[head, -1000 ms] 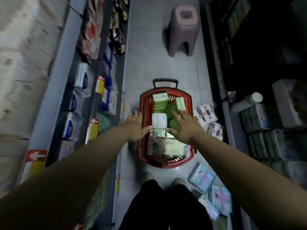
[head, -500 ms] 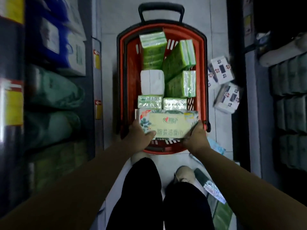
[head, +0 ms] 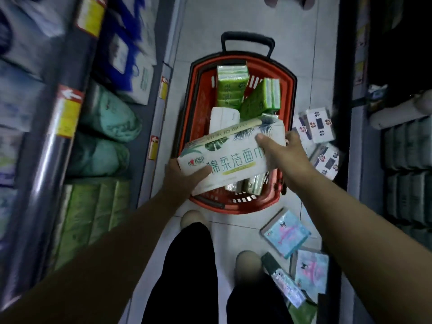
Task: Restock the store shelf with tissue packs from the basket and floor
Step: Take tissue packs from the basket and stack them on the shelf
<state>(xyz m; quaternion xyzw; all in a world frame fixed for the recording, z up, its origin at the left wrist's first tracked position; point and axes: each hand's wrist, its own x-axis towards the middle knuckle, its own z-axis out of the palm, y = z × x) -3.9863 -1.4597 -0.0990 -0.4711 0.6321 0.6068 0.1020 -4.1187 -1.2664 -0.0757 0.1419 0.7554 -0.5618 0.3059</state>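
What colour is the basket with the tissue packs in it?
Red, with a black rim and handle; the head view shows the plastic shopping basket best.

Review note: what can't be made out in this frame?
Head view:
Small shiny packs at the near end of the red plastic basket: mostly covered by the large white leaf-printed tissue pack in the left hand and right hand.
Left shelf goods: motion-blurred, labels unreadable.
Right shelf stacks: too dark.
Pale object at top edge: cut off.

The white tissue pack point(head: 233, 150) bears large green characters 棉柔洁面巾 along its front, with the brand 心相印 and a red heart at its left corner. Red-and-yellow shelf-edge tags point(head: 69, 106) show a white arrow; their print is blurred.
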